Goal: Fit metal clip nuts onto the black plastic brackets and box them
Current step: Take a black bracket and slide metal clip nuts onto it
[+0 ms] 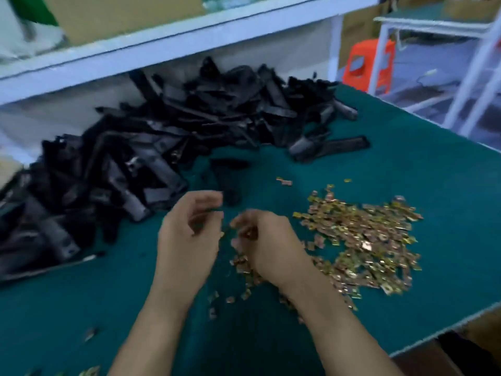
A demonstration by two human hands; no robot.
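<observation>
- Green felt-covered table surface (406,185) fills most of the view, with its right edge running diagonally.
- Black plastic brackets (162,137), long and narrow, lie in a loose heap along the far edge and down to the left edge.
- White metal shelf (162,42) runs above the far edge.
- Gold-coloured metal clip nuts (366,240) are spread in a flat pile near the right edge, with strays scattered toward the near edge.
- Left hand (187,240) is raised over the middle of the surface with its fingers curled inward. Blur hides whether it holds anything.
- Right hand (265,245) is just beside the left, at the pile's left fringe. Its fingers are bunched and point down, and I cannot tell whether they pinch a nut.
- Orange plastic stool (368,66) stands on the floor beyond the far right corner.
- One black plastic bracket (227,180) lies apart from the heap, just beyond the hands.
</observation>
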